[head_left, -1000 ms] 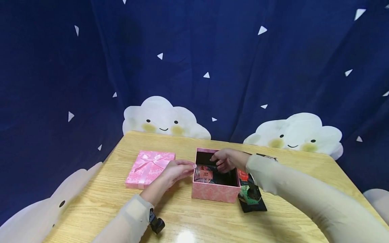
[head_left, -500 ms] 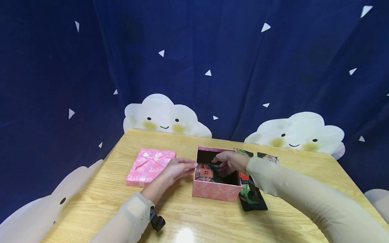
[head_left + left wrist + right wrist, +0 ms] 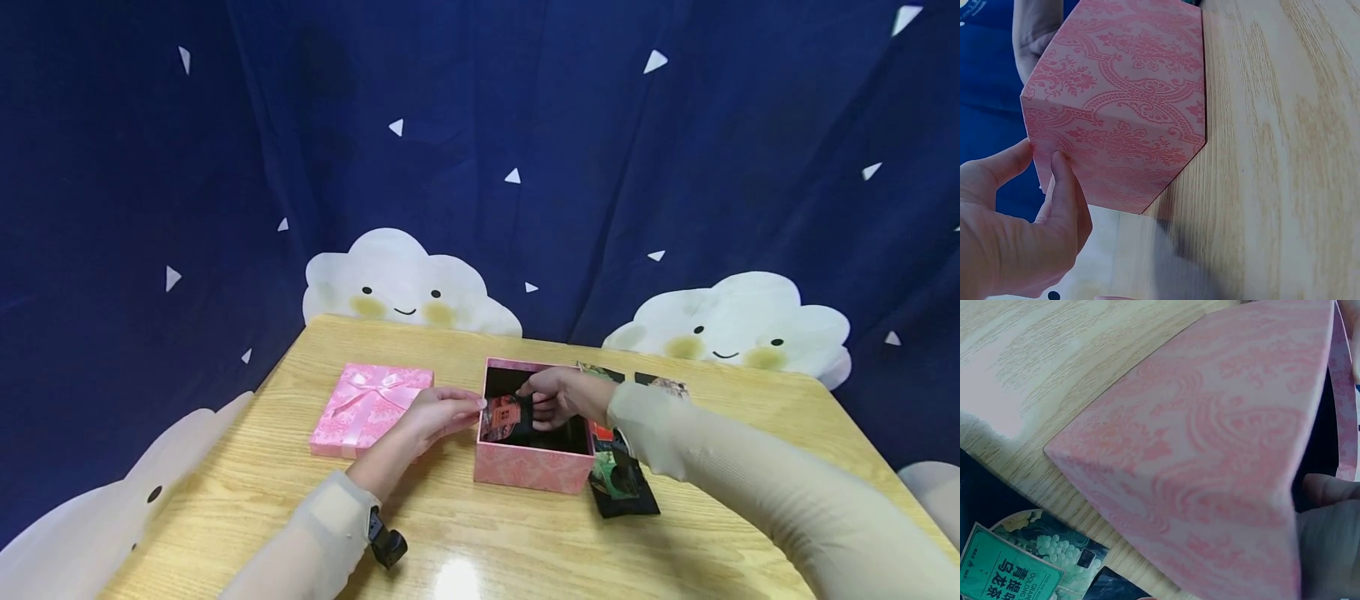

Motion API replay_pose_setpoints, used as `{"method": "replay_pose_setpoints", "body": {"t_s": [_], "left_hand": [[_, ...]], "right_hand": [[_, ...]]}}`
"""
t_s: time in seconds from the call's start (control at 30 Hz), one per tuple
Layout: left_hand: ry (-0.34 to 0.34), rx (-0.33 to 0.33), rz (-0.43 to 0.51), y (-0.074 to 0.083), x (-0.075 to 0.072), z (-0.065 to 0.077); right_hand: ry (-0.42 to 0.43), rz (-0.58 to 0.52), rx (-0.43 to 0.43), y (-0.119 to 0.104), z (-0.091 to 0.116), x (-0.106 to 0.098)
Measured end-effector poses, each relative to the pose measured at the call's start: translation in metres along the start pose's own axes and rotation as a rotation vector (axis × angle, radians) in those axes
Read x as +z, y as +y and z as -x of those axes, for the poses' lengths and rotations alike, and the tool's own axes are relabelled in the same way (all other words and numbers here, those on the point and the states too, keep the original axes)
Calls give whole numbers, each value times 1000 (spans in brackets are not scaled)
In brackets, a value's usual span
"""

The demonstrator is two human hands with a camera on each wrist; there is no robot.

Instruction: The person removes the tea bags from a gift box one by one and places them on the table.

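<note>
An uncovered pink patterned gift box [image 3: 532, 468] stands on the table, its inside dark. My left hand [image 3: 438, 417] pinches its left rim; in the left wrist view the thumb meets the edge and the fingers lie against the patterned wall [image 3: 1141, 94]. Reaching into the box from the right, my right hand [image 3: 557, 396] grips the right end of a black tea packet [image 3: 504, 417] with a red label. That packet sits tilted near the left wall. In the right wrist view the box wall [image 3: 1179, 444] hides most of the fingers.
Left of the box lies its pink lid [image 3: 367, 412] with a ribbon bow. Several dark tea packets lie to the right, one with a green label [image 3: 617, 479] close against the box and another [image 3: 660, 385] farther back. A dark blue curtain [image 3: 480, 150] hangs behind the table [image 3: 465, 533].
My right hand has moved left and taken hold of the red-labelled tea packet, which has risen and tilted inside the box. My left hand has stayed at the rim.
</note>
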State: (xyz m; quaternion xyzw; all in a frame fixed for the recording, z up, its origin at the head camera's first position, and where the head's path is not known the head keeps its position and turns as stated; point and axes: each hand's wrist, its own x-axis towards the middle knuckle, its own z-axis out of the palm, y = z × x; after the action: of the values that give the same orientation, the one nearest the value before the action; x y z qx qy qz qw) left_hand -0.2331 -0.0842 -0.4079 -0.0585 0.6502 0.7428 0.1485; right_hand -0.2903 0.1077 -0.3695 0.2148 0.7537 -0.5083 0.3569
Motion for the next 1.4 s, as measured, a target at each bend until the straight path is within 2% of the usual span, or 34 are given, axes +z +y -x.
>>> {"method": "replay_pose_setpoints", "body": {"t_s": [0.23,0.83,1.0,1.17,1.4], "left_hand": [[-1,-4,5,0,0,1],[-10,-7,-6,0,1,2],[-11,-4,-15,0,2,2],[-5,0,-21,-1,2,2],[-4,1,-5,1,1,3]], "right_hand": [[-69,140,-48,2,1,12],[-62,126,-118,-4,16,12],[-11,124,-184,2,20,5],[65,179,-260,11,27,-4],[126,257,-420,21,37,-8]]}}
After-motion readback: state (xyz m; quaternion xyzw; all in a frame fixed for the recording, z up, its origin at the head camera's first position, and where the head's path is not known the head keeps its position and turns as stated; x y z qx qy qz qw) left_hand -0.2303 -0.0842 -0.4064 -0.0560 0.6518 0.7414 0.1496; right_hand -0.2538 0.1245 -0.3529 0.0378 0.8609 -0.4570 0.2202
